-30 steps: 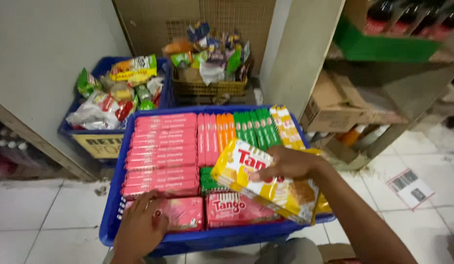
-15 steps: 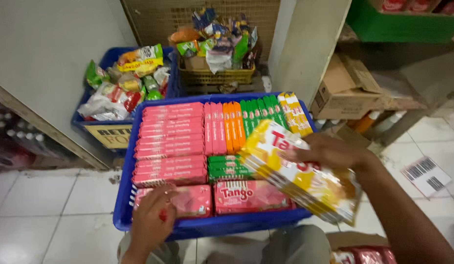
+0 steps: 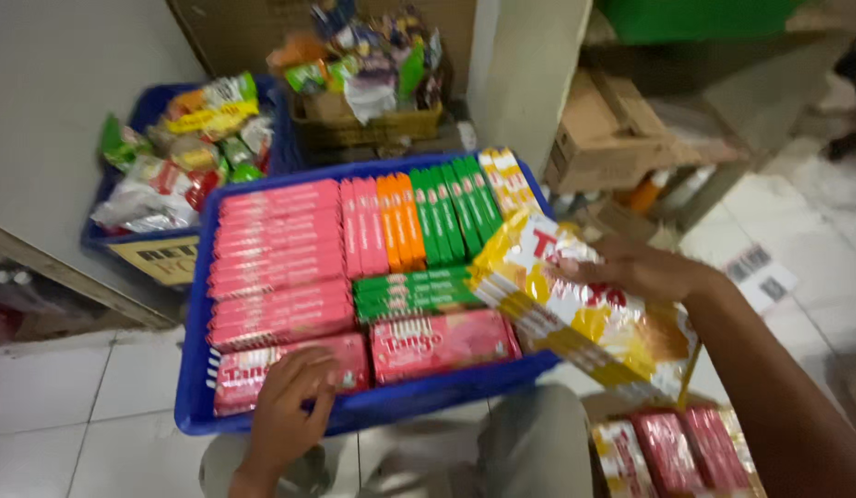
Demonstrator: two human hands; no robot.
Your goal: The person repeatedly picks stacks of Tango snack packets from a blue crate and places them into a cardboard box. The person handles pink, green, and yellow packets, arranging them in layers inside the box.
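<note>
A blue plastic crate (image 3: 195, 406) rests on my lap, packed with pink (image 3: 278, 242), orange, green (image 3: 451, 207) and yellow wafer packs. My left hand (image 3: 289, 410) lies on the crate's near rim, fingers over a pink pack (image 3: 239, 373). My right hand (image 3: 635, 269) grips a large yellow multipack of wafers (image 3: 584, 314), tilted over the crate's right corner. Several more packs (image 3: 672, 452), yellow and red, lie below at the lower right.
A second blue crate (image 3: 137, 231) of mixed snack bags stands at the back left by a wall. A wicker basket (image 3: 372, 120) of snacks sits behind. Cardboard boxes (image 3: 621, 129) fill a shelf on the right. The floor is white tile.
My right hand has carried the yellow multipack rightward, off the crate's middle toward its right corner. The view has tilted down and closer. My left hand stays on the near rim.
</note>
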